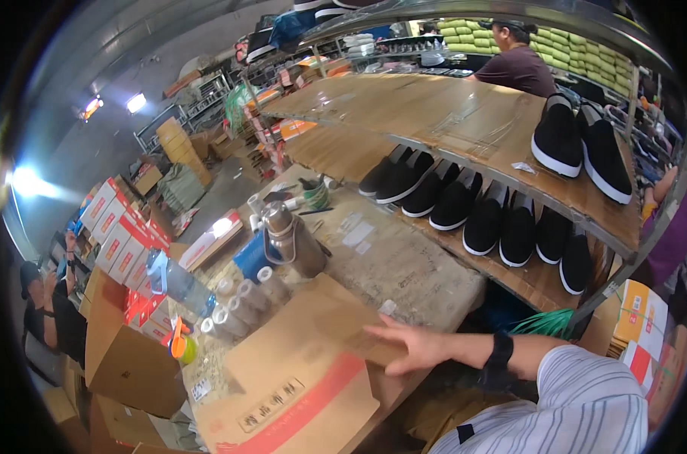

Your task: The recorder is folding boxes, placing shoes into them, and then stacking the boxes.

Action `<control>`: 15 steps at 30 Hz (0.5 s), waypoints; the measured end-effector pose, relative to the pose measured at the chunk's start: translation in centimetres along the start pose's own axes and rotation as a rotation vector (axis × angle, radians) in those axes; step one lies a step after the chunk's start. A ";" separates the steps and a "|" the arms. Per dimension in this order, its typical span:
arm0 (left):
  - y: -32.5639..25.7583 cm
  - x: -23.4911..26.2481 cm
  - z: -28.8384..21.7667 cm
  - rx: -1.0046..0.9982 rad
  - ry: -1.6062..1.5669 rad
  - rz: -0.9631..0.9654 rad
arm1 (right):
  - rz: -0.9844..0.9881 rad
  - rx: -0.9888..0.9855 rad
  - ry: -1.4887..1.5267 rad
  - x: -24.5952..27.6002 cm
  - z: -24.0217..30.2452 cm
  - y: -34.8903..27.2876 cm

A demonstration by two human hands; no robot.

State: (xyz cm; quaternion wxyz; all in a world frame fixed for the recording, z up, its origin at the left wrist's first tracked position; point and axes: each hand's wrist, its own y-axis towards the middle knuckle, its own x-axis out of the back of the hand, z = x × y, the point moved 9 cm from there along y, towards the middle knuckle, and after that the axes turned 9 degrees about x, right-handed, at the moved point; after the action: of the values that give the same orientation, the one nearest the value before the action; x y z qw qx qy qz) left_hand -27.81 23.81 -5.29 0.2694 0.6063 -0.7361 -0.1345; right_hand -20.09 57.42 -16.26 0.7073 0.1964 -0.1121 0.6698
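Observation:
My right hand [413,344] reaches in from the right with its fingers apart. It lies at the edge of a brown cardboard box [283,340], over one of the flaps, and I see nothing held in it. The box has a red stripe and dark printing on its near panel, and its flaps stand raised on the worktable [389,265]. A dark band circles my right wrist, below a striped sleeve. My left hand is not visible.
Behind the box stand a steel flask [290,238], several tape rolls [245,299] and a large clear bottle [178,281]. Black slip-on shoes [483,212] line the rack [434,113] on the right. Boxes are stacked at left. Other people stand beyond the rack and at far left.

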 end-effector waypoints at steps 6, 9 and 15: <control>4.4 -3.8 -2.2 -0.064 0.002 0.188 | -0.280 0.250 0.263 5.7 7.4 2.0; 5.4 -3.6 0.6 0.022 0.088 0.155 | -0.479 0.848 -0.693 2.7 17.9 0.4; 7.5 -3.7 8.0 0.204 0.300 0.070 | -0.194 0.455 -0.595 -3.1 6.3 14.2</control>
State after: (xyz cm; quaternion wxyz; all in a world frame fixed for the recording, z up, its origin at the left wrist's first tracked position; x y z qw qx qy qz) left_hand -37.97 28.10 -8.83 0.3180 0.6176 -0.7181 0.0422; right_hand -33.74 52.29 -10.12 0.6422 0.5437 -0.1418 0.5214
